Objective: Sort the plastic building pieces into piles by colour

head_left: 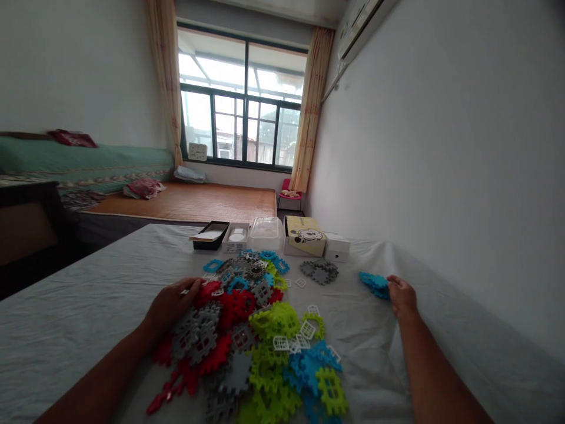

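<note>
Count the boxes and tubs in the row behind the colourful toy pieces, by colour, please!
Black box: 1
White boxes, one open and one small: 2
Clear tub: 1
Yellow box: 1
Total: 5
The toy pieces overlap too much to count.

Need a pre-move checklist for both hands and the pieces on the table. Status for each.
1. Right hand at the separate blue pieces: ok, fingers meet their right edge.
2. Those blue pieces lifted off the cloth: cannot tell.
3. Left hand gripping a piece: cannot tell; its fingertips are at the red pieces.
4. Main pile separated by colour: not ok; red, grey, green and blue overlap in places.
5. Separate grey cluster clear of the blue pieces by the right hand: ok, bare cloth between.
</note>
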Demonstrator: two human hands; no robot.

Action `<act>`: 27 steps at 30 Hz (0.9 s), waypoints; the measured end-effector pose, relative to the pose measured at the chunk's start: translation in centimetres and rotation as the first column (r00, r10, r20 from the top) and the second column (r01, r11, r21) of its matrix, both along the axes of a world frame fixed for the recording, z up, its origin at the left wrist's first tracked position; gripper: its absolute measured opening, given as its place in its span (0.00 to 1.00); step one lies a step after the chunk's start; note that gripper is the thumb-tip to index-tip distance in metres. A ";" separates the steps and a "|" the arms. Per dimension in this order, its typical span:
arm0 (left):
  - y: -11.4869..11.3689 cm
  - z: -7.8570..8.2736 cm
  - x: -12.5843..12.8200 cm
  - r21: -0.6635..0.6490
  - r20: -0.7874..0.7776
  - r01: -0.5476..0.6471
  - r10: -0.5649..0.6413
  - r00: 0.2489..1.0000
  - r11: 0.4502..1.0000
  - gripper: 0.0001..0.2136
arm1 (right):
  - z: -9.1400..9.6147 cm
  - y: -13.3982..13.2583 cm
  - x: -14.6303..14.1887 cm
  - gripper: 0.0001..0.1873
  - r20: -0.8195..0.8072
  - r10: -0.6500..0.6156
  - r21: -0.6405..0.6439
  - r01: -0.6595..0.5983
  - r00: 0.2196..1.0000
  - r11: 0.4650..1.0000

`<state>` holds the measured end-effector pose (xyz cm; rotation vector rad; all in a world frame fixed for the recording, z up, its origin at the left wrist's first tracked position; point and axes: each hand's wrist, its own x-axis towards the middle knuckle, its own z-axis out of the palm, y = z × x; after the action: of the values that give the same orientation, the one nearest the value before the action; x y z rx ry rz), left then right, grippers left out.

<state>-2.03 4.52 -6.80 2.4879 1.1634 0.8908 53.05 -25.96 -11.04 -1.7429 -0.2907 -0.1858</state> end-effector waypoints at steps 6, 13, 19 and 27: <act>-0.1 0.1 0.0 0.006 0.019 0.005 -0.005 1.000 1.000 0.20 | 0.6 -0.3 -1.0 0.24 0.145 -0.012 -0.225 0.044 0.989 0.973; -0.7 0.5 0.1 0.004 0.004 0.021 -0.021 1.000 1.000 0.20 | 3.3 2.1 -6.3 0.24 0.573 0.120 -0.375 0.129 0.811 0.918; -1.2 0.8 0.1 -0.024 0.021 0.039 -0.039 0.999 0.999 0.20 | 5.2 6.6 -15.9 0.18 0.360 0.702 -0.674 -0.349 0.615 0.651; -1.1 0.6 0.1 -0.026 0.055 0.052 -0.051 0.997 0.998 0.19 | 5.2 15.9 -21.7 0.18 0.311 0.835 -0.775 -0.387 0.453 0.499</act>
<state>-1.88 3.46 -6.24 2.4450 1.0819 0.9161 31.33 -10.03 -5.85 -1.9811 -1.7555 -0.1309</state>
